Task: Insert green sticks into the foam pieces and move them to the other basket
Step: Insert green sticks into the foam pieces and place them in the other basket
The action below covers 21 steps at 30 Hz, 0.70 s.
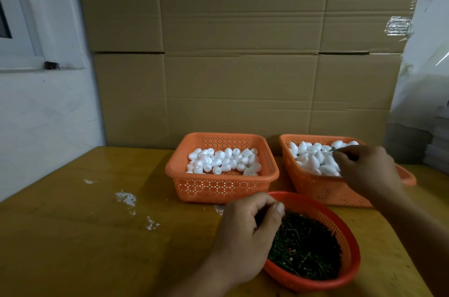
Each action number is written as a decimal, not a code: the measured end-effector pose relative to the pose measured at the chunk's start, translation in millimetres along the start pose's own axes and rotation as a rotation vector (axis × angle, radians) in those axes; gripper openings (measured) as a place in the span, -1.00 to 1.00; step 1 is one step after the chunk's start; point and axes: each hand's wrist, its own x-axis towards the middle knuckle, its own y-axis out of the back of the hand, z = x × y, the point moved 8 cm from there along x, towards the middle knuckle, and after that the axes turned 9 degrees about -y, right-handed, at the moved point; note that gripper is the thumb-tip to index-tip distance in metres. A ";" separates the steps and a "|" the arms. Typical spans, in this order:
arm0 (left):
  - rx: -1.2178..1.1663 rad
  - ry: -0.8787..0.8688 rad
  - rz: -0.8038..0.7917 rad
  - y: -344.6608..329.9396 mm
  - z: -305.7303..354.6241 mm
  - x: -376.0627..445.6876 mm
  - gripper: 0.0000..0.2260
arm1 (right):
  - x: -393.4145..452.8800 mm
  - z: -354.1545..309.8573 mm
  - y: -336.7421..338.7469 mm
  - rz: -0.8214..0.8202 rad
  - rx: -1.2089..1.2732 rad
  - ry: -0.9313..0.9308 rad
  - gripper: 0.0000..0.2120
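Two orange square baskets stand side by side on the table. The left basket (220,187) holds several white foam pieces (223,160); the right basket (313,187) is heaped with more foam pieces (313,158). A round red basket (349,270) in front is full of green sticks (306,248). My right hand (364,168) hovers over the right basket and pinches a thin green stick (332,149) whose tip points left over the foam. My left hand (247,231) is at the red basket's left rim, fingers curled with the thumb against them over the sticks; whether it holds a stick is hidden.
The yellow wooden table (85,224) has white foam crumbs (126,198) scattered to the left. Stacked cardboard boxes (243,54) form a wall just behind the baskets. A white wall with a window sill is at the left, plastic-wrapped goods at the right.
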 end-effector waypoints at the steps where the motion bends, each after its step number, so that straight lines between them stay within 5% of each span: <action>1: 0.008 0.003 0.001 0.6 -1.2 0.2 -0.80 | -10.8 -8.5 3.6 -0.011 0.054 0.032 -0.79; 6: 0.109 0.025 0.055 11.8 -7.7 3.1 -0.83 | -71.8 -36.7 9.8 -0.157 0.229 0.185 -0.86; 9: 0.160 0.061 0.095 24.4 -16.6 13.1 -0.79 | -93.7 -31.9 -12.4 -0.313 0.181 0.223 -0.88; 13: 0.251 0.130 0.130 47.1 -34.7 49.5 -0.78 | -101.9 -26.1 -27.1 -0.316 0.078 0.256 -0.91; 21: 0.640 0.358 -0.258 44.0 -100.1 135.5 -0.84 | -110.1 -30.0 -29.5 -0.342 0.053 0.285 -0.92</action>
